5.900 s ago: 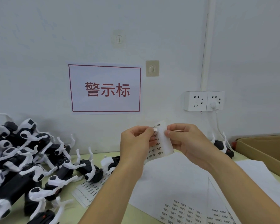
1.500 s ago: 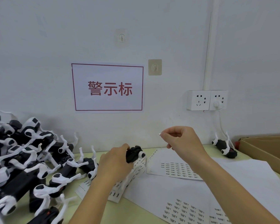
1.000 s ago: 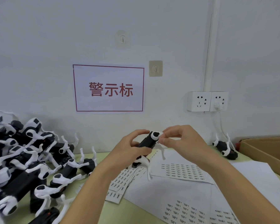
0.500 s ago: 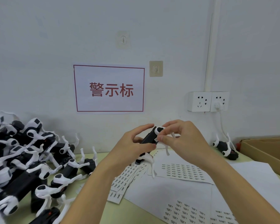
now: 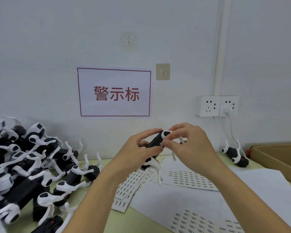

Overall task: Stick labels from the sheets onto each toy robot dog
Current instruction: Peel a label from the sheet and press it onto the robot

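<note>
Far left on the tabletop (image 5: 97,221) lies a heap of toy dogs (image 5: 29,167). At centre, raised above the label sheets (image 5: 191,179), the left hand (image 5: 138,152) grips a toy robot dog (image 5: 155,142), its long axis tilted up toward the far right. The right hand (image 5: 186,142), touching its upper end, pinches a label (image 5: 162,144) against the body.
</note>
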